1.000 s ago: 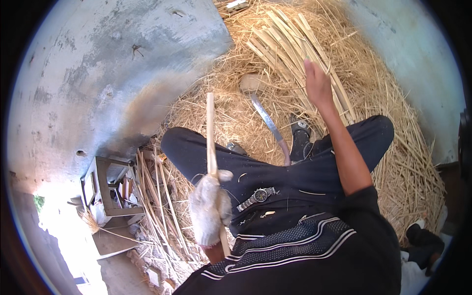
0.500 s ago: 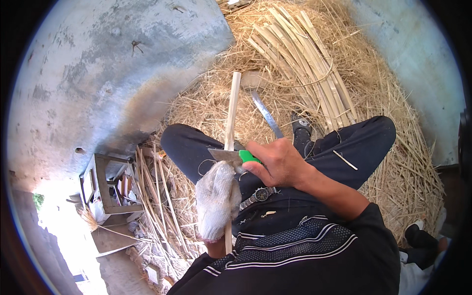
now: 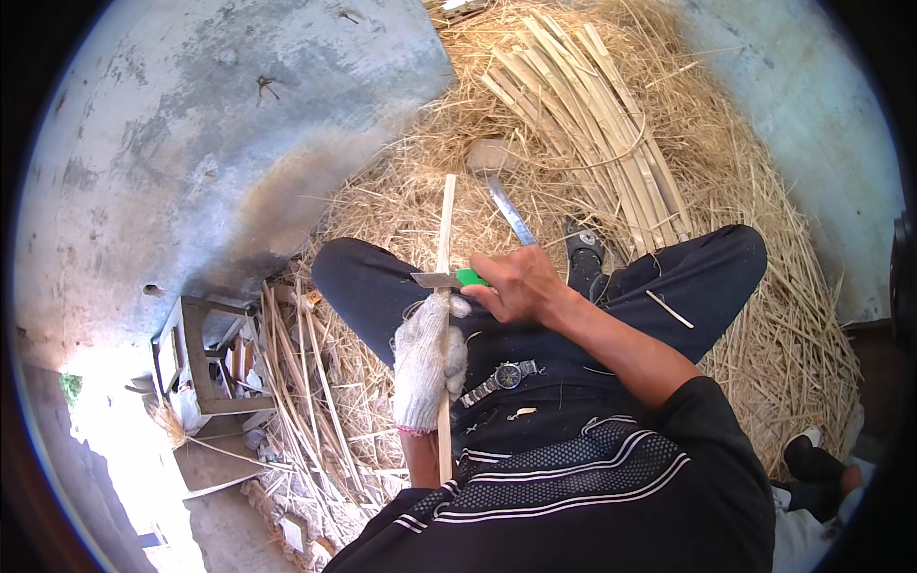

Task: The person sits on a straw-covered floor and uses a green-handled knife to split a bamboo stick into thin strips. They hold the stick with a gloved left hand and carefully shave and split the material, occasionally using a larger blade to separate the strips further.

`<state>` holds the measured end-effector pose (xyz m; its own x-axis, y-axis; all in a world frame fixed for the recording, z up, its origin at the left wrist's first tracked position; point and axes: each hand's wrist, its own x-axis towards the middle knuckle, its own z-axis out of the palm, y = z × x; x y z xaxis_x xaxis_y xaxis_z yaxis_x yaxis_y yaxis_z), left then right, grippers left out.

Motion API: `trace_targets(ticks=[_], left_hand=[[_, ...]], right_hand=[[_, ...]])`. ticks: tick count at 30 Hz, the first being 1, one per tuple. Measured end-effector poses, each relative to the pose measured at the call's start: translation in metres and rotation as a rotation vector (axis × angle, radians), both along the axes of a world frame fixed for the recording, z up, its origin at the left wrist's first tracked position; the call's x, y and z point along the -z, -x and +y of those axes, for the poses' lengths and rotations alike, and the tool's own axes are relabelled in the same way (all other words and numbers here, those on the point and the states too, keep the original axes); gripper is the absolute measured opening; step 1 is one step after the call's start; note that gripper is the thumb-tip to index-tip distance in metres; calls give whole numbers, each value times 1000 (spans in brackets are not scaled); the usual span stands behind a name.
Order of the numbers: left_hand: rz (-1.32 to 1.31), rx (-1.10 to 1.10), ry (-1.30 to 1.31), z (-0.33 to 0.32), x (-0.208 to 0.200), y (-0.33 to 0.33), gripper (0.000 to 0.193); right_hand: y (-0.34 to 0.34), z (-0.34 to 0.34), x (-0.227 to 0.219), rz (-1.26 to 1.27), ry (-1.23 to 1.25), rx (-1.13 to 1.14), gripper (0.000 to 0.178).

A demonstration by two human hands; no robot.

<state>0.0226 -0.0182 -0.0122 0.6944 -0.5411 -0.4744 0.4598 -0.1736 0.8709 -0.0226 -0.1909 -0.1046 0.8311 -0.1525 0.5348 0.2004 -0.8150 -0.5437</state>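
Observation:
My left hand (image 3: 425, 353), in a white knitted glove, is closed round a long pale bamboo strip (image 3: 446, 224) that runs upright over my lap. In my bare right hand (image 3: 525, 286) is a green-handled knife (image 3: 473, 277). Its wide blade lies across the strip, just above the glove. Beyond the right hand a narrow metal blade (image 3: 513, 212) rests over the straw; its lower end is hidden behind the hand. On my dark trousers lies a wristwatch (image 3: 506, 376) with a metal band, close to the glove.
A bundle of split bamboo strips (image 3: 602, 124) lies on straw (image 3: 411, 191) ahead. Thin strips (image 3: 315, 382) and a wooden frame (image 3: 224, 406) stand at left. Grey walls (image 3: 239, 134) flank both sides. Part of another person (image 3: 821, 468) shows at lower right.
The bamboo strip has slid toward my body, its far end now lower. The gloved left hand has turned, showing its fingers round the strip. My right hand and knife have shifted slightly away from me.

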Motion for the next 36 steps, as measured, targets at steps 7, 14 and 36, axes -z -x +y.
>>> trace_targets(ticks=[7,14,36], left_hand=[[-327,185,-257,8,-16,9,16],[-73,-49,-56,7,-15,4,34],[-919,336,-434,2,14,6,29]], right_hand=[[-22,-59,51,242,204,545,38],[17,-127,-27,-33,-316,603,49],[29,-2,-14,42,-63,33,38]])
